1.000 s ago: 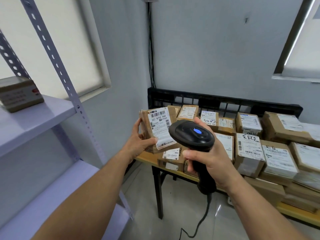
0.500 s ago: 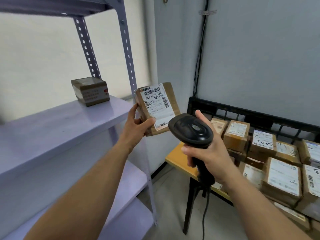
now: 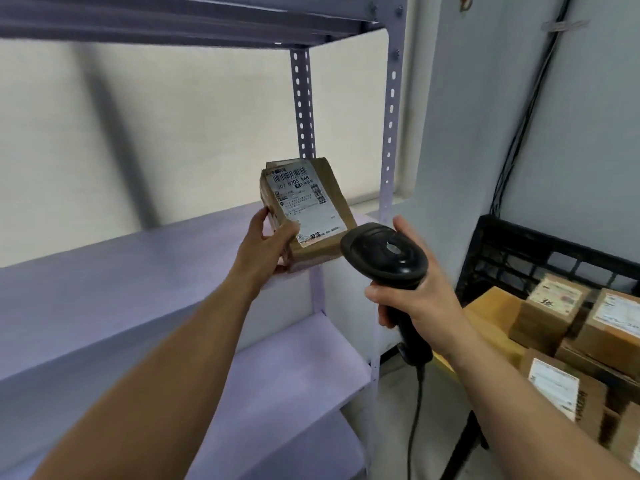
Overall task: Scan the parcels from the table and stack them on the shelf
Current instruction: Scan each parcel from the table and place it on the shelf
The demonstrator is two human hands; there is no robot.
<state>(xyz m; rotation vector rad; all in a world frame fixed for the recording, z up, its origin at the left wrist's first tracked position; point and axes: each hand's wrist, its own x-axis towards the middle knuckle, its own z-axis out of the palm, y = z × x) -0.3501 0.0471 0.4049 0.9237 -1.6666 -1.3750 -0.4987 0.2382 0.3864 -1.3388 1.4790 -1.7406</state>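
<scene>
"Parcel sits in your left hand — thumb pressed on the labelled face, fingers curled round its left edge, so you have it firmly gripped."

"You hold it at the right end of the shelf, over the middle board, tilted back with the barcode label towards you. Whether its bottom edge already rests on that board, I can't quite tell."

"Your right hand is wrapped round the handle of the black scanner, just right of the shelf's middle board — the scanner's head is close beside the parcel's lower right corner."

"Its cable hangs down past the shelf's lower board."

"Further right of the shelf, you have more parcels stacked on the table, with a black crate standing behind them against the wall."
</scene>
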